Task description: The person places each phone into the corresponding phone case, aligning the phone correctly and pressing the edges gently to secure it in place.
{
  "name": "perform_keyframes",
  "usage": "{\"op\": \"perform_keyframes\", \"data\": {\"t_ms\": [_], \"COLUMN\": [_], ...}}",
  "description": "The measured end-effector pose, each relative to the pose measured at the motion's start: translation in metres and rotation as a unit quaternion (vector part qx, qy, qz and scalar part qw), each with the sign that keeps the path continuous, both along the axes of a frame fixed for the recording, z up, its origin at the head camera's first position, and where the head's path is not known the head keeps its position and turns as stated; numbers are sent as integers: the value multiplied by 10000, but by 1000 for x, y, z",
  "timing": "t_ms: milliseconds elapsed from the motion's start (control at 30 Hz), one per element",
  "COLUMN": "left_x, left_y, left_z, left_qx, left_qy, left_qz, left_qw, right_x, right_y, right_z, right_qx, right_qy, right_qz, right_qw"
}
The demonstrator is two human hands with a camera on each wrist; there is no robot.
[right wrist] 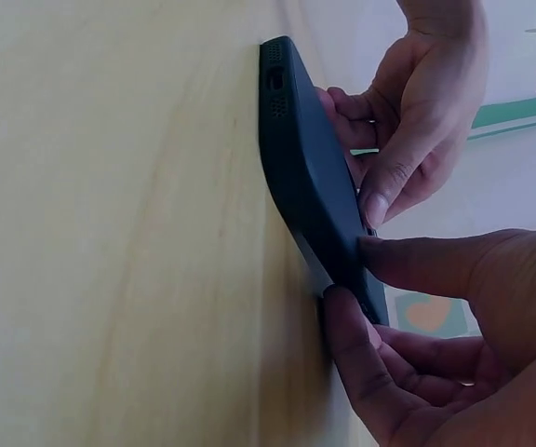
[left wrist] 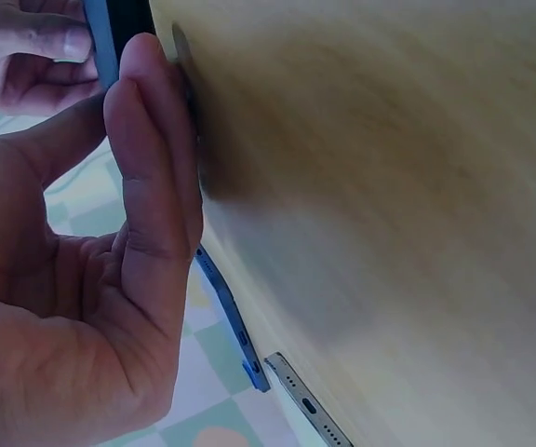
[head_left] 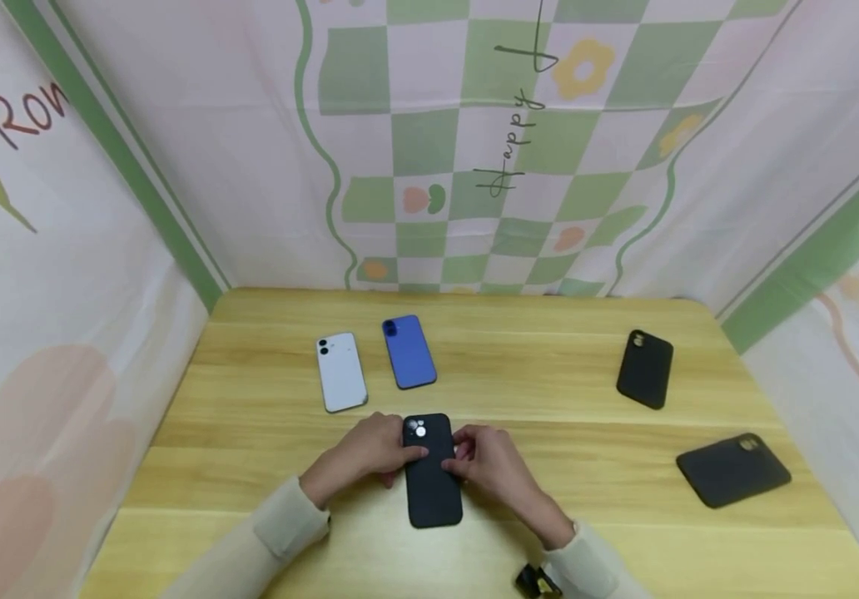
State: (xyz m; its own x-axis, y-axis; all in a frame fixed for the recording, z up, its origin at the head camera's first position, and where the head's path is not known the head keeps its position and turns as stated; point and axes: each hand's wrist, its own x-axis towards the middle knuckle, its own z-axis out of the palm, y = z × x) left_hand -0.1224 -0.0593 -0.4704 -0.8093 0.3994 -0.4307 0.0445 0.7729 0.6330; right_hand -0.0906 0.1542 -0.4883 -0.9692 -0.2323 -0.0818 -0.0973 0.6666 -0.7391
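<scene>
A black phone case (head_left: 433, 487) with a phone in it is held back side up near the middle front of the table; camera lenses show in its opening. My left hand (head_left: 373, 447) grips its left edge, thumb over the back. On the opposite side, my right hand (head_left: 495, 466) pinches the right edge between thumb and fingers. In the right wrist view the case (right wrist: 310, 158) shows its port end, and a pale strip lies along its side near the right fingertips (right wrist: 345, 317). The left wrist view shows only a corner of the case (left wrist: 124, 33) beyond the left fingers.
Behind the hands lie a white phone (head_left: 342, 374) and a blue phone (head_left: 409, 353). Two more black cases, one (head_left: 645, 370) farther back and one (head_left: 732, 472) nearer, lie at the right. A small black and yellow item (head_left: 537, 581) is by the right cuff. Printed cloth surrounds the wooden table (head_left: 534, 349).
</scene>
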Motion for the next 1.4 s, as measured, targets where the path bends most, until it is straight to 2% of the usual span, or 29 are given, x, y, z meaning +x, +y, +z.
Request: {"op": "perform_keyframes", "data": {"t_ms": [267,533,667,833,967,1167,1267,1400], "left_x": [1,-1,-2,-2,-4,-14,-20,-30], "left_y": [0,2,0,-3,-9,-28,-44,-66], "left_z": [-4,-3,-3,-4,0,10,15,21], "left_qx": [-17,-495,-495,-406,-574,-913,-940,-986], "left_qy": [44,84,69,160,345,907,1032,1178], "left_qz": [39,23,33,10,120,459,872,1518], "left_qw": [10000,9987,9987,9990,9977,9906,9864,9764], "right_x": [1,2,3,6,8,7,8,11], "right_y": [-1,-2,-3,-1,7,34,55,87], "right_z": [-3,-5,-5,-3,1,4,5,9], "right_qx": [88,80,112,240,333,346,417,575], "right_qy": [101,183,176,126,49,-17,-13,12], "right_qz": [-80,-59,-49,-34,-130,-529,-710,-945], "right_qw": [9999,9998,9998,9996,9993,9980,9966,9939]}}
